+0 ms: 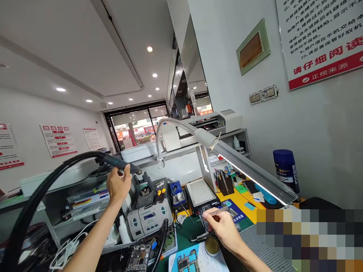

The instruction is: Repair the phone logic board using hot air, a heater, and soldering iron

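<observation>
My left hand point(119, 185) is raised and closed around the dark handle of a hot air gun point(115, 161), its metal nozzle pointing right. A thick black hose runs from the handle down the left side. Just right of the nozzle is a holder on top of the grey hot air station point(150, 219). My right hand point(224, 228) is low over the bench, thumb and fingers pinched on slim metal tweezers point(219, 211). Near that hand sits a small round tin point(212, 245), on a blue and white sheet point(202, 257) with a circuit board picture.
An opened phone point(138, 257) lies at the lower front, beside a tray of boards. A lit lamp bar point(249, 166) on a bendy arm slants over the bench's right side. Behind are a soldering station point(179, 194), a flat plate device point(200, 192) and a tool holder point(224, 183).
</observation>
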### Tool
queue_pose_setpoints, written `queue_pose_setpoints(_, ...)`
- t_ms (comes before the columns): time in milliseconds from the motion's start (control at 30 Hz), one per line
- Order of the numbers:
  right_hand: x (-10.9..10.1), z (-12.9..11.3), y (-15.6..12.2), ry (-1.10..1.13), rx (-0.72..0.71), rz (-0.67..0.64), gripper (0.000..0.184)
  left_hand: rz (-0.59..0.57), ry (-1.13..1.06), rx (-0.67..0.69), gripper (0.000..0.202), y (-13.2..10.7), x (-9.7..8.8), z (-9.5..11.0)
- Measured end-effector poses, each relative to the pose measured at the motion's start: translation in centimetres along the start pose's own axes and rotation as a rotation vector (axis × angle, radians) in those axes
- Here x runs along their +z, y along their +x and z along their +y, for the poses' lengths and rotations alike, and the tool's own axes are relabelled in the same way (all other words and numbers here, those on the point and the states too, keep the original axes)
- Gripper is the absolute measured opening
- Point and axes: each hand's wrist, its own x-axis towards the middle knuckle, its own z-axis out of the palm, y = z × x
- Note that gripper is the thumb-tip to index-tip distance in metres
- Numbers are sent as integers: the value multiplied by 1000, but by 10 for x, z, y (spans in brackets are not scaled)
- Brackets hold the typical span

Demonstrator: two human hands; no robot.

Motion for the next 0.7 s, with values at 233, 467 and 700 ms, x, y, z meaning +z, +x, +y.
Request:
queue_pose_setpoints(233, -4, -7, 1, -8, -3, 69, 47, 12, -153, 31, 48, -68, -33, 13)
queue_pose_setpoints(467, -8, -12, 2, 4, 24, 129, 43, -379, -515, 100, 41, -141, -42, 8)
queue_pose_setpoints(700, -9, -9, 0, 14, -1, 88, 37, -456, -636, -32, 43, -173, -50, 7)
